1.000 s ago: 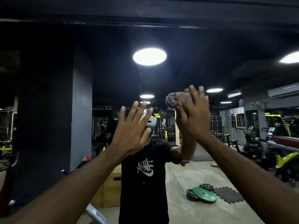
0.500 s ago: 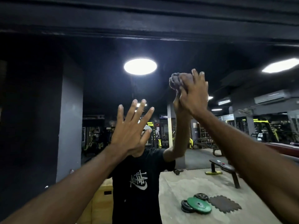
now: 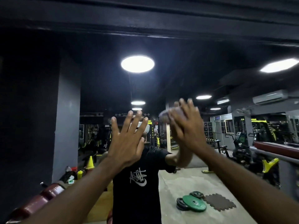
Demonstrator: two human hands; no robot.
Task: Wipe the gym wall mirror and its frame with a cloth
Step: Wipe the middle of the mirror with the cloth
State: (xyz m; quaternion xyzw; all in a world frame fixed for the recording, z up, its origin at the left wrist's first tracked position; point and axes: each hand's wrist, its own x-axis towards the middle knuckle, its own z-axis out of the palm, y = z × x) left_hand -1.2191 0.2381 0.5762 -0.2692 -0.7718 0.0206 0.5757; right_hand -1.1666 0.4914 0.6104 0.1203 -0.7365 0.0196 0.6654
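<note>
The wall mirror [image 3: 100, 88] fills the view, and its dark frame [image 3: 161, 33] runs along the top. My left hand [image 3: 127, 143] lies flat on the glass with the fingers spread. My right hand [image 3: 187, 128], blurred by motion, presses a crumpled purple-grey cloth [image 3: 165, 116] against the glass with straight fingers. The cloth bulges out past the thumb side of the hand. My own reflection in a black T-shirt [image 3: 137, 183] stands behind both hands.
The glass reflects the gym floor with a green weight plate [image 3: 194, 203], a dark foam mat [image 3: 220, 202], a yellow cone [image 3: 90, 162] and machines at the right. A dark red padded bar [image 3: 40, 199] lies low at the left.
My right hand with the cloth rose up the glass, then came back down to head height. My left hand stayed flat on the mirror.
</note>
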